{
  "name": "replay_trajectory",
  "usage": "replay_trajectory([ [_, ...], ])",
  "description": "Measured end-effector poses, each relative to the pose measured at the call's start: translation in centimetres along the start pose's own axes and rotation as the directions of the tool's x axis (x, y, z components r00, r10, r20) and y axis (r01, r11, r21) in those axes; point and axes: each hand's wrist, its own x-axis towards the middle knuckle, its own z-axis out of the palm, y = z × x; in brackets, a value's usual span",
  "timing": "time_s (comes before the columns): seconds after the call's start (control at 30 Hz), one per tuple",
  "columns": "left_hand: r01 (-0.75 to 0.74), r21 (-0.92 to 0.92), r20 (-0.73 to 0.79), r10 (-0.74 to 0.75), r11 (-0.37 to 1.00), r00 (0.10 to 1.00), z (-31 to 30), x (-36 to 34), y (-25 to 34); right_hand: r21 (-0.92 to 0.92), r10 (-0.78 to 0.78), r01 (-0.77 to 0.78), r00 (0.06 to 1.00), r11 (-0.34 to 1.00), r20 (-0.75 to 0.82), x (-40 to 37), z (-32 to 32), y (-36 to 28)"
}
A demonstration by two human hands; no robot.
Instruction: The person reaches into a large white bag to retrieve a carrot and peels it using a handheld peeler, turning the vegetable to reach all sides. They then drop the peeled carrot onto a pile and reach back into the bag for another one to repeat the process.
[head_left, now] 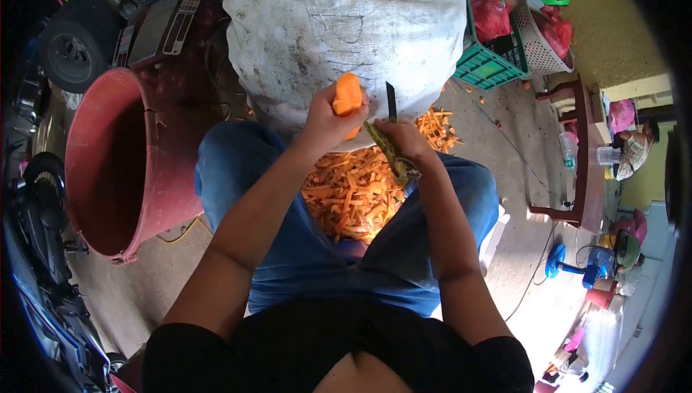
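My left hand [326,120] is closed around a peeled carrot [349,96]. Its bright orange end sticks up above my fingers, and a short orange part shows below them. In my right hand [405,138] is a knife [391,99], its dark, narrow blade pointing up and away, just right of the carrot and apart from it. The knife's greenish-brown handle looks wrapped and runs down past my wrist. Between my knees lies a heap of orange peelings [357,195]. Directly beyond my hands stands a large, stained white sack [346,29].
At left, a big red barrel [149,177] lies tilted, its mouth toward me, with a motorcycle [50,249] nearby. Right of the sack are a green crate [486,67] and a white basket [537,47]. Wooden furniture [590,162] and a blue fan [569,267] stand farther right.
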Motion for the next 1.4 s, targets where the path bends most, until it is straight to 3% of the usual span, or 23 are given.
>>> replay_trajectory([
  [0.07, 0.083, 0.024, 0.005, -0.083, 0.996, 0.997, -0.1, -0.1, -0.3, 0.104, -0.058, 0.050, 0.996, 0.993, 0.072, 0.6, 0.3, 1.1],
  [0.1, 0.082, 0.024, 0.006, -0.082, 0.996, 0.997, 0.0, 0.0, -0.3, 0.143, -0.051, 0.048, 0.999, 0.989, 0.019, 0.0, 0.9, 0.8],
  [0.17, 0.010, 0.033, 0.041, -0.011, 0.999, 0.999, 0.0, -0.1, -0.3, 0.151, -0.022, 0.015, 0.999, 0.988, 0.042, -1.5, 0.6, -0.9],
  [0.4, -0.040, -0.007, 0.031, 0.040, 0.999, 0.999, 1.1, -0.1, -0.5, 0.134, -0.005, -0.007, 0.996, 0.991, 0.085, -2.3, -0.1, -1.1],
  [0.57, -0.020, -0.240, -0.021, 0.015, 0.971, 1.000, 0.5, 0.3, -0.7, 0.144, 0.018, -0.040, 0.988, 0.989, 0.152, -2.1, -0.5, -1.0],
  [0.67, -0.016, -0.368, -0.092, -0.019, 0.930, 0.996, 0.5, 0.6, -0.9, 0.106, -0.043, 0.023, 0.982, 0.994, 0.182, -2.1, 0.1, -0.8],
  [0.73, -0.037, -0.404, -0.085, 0.002, 0.914, 0.996, 0.5, 0.7, -0.8, 0.181, 0.050, -0.087, 0.979, 0.980, 0.199, -2.6, 1.1, -1.0],
  [0.87, -0.021, -0.534, -0.092, -0.033, 0.845, 0.995, 0.4, 0.7, -0.4, 0.123, 0.102, -0.136, 0.962, 0.983, 0.253, -2.3, 1.7, -1.1],
  [1.1, -0.066, -0.485, -0.147, -0.007, 0.872, 0.989, 0.3, 0.7, -0.1, 0.184, 0.002, -0.041, 0.979, 0.982, 0.205, -2.4, 2.4, -0.8],
  [1.2, -0.107, -0.494, -0.181, 0.019, 0.863, 0.983, 0.5, 0.8, -0.1, 0.082, 0.043, -0.067, 0.963, 0.994, 0.266, -2.8, 2.6, -0.8],
  [1.3, -0.116, -0.514, -0.182, 0.024, 0.850, 0.983, 0.2, 0.8, -0.4, 0.181, 0.104, -0.155, 0.959, 0.971, 0.265, -3.3, 3.2, -1.1],
  [1.4, -0.136, -0.473, -0.157, 0.069, 0.871, 0.985, 0.2, 0.7, -0.7, 0.289, 0.072, -0.201, 0.913, 0.936, 0.402, -2.2, 2.7, 0.2],
])
